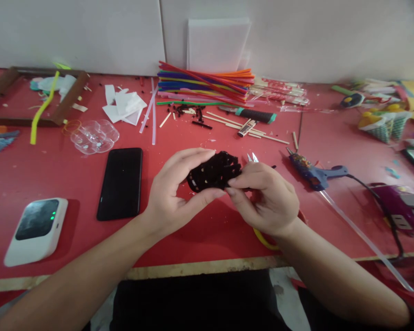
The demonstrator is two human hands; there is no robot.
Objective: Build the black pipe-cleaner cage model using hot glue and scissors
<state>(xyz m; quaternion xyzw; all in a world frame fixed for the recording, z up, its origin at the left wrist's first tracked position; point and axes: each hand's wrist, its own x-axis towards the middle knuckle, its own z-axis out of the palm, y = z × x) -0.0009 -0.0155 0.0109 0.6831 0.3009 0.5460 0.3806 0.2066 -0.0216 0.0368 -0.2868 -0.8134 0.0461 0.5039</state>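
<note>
A small black fuzzy craft piece (212, 172), dotted with light specks, is held above the table between both hands. My left hand (174, 188) grips it from the left, fingers over its top and thumb along its lower edge. With thumb and index finger, my right hand (269, 195) pinches the piece's right end. Exactly what the right fingertips hold is too small to make out. Behind and below my right hand lie scissors (252, 157), their tips showing above it and part of a yellow-red handle below; the rest is hidden.
A black phone (120, 184) and a white device with a screen (37, 230) lie left. Right is a blue glue gun (310, 172) with a long clear stick and cord. Farther back are pipe cleaners (203, 85), cutting pliers (255, 115), wooden sticks (276, 138) and a plastic palette (94, 136).
</note>
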